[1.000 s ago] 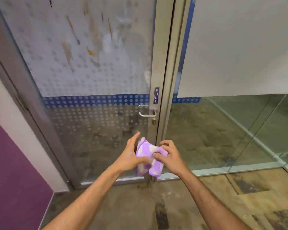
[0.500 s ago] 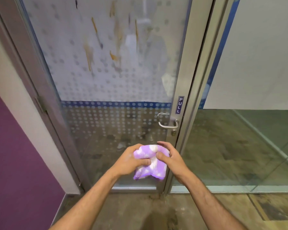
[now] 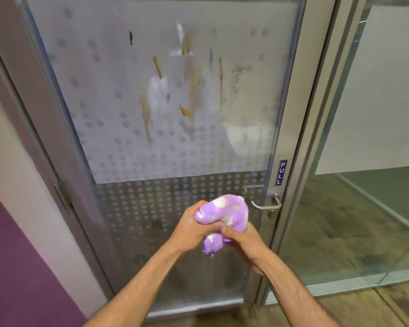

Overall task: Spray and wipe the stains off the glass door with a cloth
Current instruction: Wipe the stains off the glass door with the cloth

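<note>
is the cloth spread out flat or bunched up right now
Bunched up. The purple cloth is wadded into a lump between the left hand and the right hand, not against the glass door.

the glass door (image 3: 165, 119) is running off the top edge, its frosted film hiding the room behind. both hands are covering the middle of the cloth (image 3: 224, 212). both forearms are leaving the bottom edge.

Both hands, left (image 3: 189, 228) and right (image 3: 242, 240), clutch the cloth (image 3: 224, 212) low before the door (image 3: 175, 102), apart from the glass. Above them the stained pane lies open to reach. The handle (image 3: 266, 201) juts out just right of the cloth; the frame (image 3: 291, 114) borders that side.
</note>
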Tool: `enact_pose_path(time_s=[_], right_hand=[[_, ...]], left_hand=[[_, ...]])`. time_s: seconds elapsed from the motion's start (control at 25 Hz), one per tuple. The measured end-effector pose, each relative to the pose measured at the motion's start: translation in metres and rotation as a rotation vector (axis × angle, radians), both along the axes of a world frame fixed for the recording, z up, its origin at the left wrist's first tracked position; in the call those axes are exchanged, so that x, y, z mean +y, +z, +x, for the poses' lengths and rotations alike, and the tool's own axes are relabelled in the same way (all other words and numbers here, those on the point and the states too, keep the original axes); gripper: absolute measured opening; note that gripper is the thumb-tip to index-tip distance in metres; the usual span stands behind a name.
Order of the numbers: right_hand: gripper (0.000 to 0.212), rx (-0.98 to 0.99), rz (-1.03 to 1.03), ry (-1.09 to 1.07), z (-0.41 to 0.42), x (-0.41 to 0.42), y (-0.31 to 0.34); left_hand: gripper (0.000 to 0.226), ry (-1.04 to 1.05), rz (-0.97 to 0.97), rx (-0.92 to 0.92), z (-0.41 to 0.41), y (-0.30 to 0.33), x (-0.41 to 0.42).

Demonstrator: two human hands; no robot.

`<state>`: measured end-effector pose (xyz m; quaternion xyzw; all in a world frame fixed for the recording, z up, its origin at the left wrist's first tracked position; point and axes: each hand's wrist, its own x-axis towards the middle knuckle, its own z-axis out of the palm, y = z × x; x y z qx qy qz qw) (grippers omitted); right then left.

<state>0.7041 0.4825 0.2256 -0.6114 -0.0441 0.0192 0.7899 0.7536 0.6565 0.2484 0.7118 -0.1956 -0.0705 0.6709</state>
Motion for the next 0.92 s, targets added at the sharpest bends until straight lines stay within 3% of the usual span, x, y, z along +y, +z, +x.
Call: enact_pose_path(time_s=[0.2, 0.36, 0.48, 0.64, 0.92], right_hand=[[0.04, 0.016, 0.291, -0.195, 0.033, 0.035, 0.018], [0.019, 0.008, 0.273, -0.341, 0.075, 0.031, 0.038], [0.016, -0.034, 0.177, -0.403, 0.107, 0.026, 0.049], [0.041, -0.054, 0.137, -0.434, 0.143, 0.024, 0.055], [0.02, -0.138, -0.082, -0.465, 0.178, 0.035, 0.059]], left_hand=[[0.036, 0.019, -0.042, -0.064, 0.039, 0.007, 0.019], [0.051, 0.028, 0.055, -0.21, 0.07, 0.018, 0.029], [0.053, 0.014, 0.18, -0.29, 0.092, 0.032, 0.039], [0.058, 0.212, 0.351, -0.475, 0.128, 0.053, 0.069], [0.084, 0.601, 0.59, -0.781, 0.196, 0.086, 0.145]])
